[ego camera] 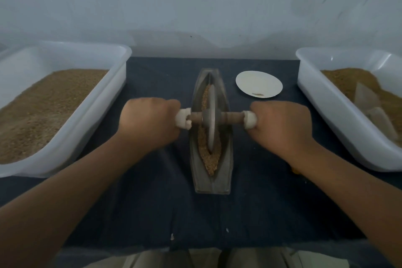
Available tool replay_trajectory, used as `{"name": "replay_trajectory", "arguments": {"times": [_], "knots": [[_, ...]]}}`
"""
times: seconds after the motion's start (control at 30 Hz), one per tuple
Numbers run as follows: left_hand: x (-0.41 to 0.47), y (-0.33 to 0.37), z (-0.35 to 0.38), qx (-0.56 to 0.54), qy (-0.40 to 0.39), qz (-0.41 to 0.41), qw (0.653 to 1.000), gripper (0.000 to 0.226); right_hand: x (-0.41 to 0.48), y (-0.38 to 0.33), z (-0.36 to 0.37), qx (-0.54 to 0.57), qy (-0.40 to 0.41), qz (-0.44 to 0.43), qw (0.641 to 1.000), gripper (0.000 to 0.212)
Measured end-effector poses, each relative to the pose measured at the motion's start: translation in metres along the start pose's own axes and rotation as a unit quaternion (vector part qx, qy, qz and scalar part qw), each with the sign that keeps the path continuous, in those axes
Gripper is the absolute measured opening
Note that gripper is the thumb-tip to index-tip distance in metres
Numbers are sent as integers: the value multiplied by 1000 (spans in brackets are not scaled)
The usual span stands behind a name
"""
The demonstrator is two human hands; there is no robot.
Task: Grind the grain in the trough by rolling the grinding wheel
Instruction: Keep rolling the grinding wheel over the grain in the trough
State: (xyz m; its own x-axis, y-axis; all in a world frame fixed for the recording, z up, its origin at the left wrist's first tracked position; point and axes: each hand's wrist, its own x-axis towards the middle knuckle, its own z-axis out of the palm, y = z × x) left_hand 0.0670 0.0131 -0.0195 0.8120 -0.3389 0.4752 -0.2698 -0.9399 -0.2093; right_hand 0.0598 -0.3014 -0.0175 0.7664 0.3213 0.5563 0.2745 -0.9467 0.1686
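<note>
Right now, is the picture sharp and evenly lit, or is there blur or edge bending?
Head view: dim, bluish light, no glare; the left hand and right hand are softly blurred; the grinding wheel and trough look sharper; wide-angle distortion bows the left tub and right tub at the sides.

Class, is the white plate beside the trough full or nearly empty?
Nearly empty: the plate is bare white except for a thin streak of brown bits near its front edge.

Two tubs (pixel 118 85) (pixel 315 93), two hands (pixel 150 119) (pixel 282 124), one trough (pixel 225 159), wheel (pixel 210 119), plate (pixel 258 82).
</note>
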Motion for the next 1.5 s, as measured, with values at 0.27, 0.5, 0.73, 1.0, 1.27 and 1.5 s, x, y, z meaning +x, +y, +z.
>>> {"name": "replay_trajectory", "arguments": {"times": [0.27,0.5,0.73,1.0,1.27,1.5], "knots": [[69,-2,18,-2,-54,-62,997,29,72,-1,21,-36,-36,47,998,44],[-15,-1,5,-11,31,0,999,38,-4,3,1,4,21,-21,1000,39],[84,-6,11,9,-82,-27,996,24,65,4,35,4,4,61,998,36],[-4,5,-12,12,13,20,1000,44,-4,5,13,12,51,-1,999,40],[42,-2,4,-11,-19,-6,1000,30,34,5,26,-13,25,24,999,38],[63,-5,-1,11,-68,-4,998,22,39,1,19,-2,-35,50,998,36]]}}
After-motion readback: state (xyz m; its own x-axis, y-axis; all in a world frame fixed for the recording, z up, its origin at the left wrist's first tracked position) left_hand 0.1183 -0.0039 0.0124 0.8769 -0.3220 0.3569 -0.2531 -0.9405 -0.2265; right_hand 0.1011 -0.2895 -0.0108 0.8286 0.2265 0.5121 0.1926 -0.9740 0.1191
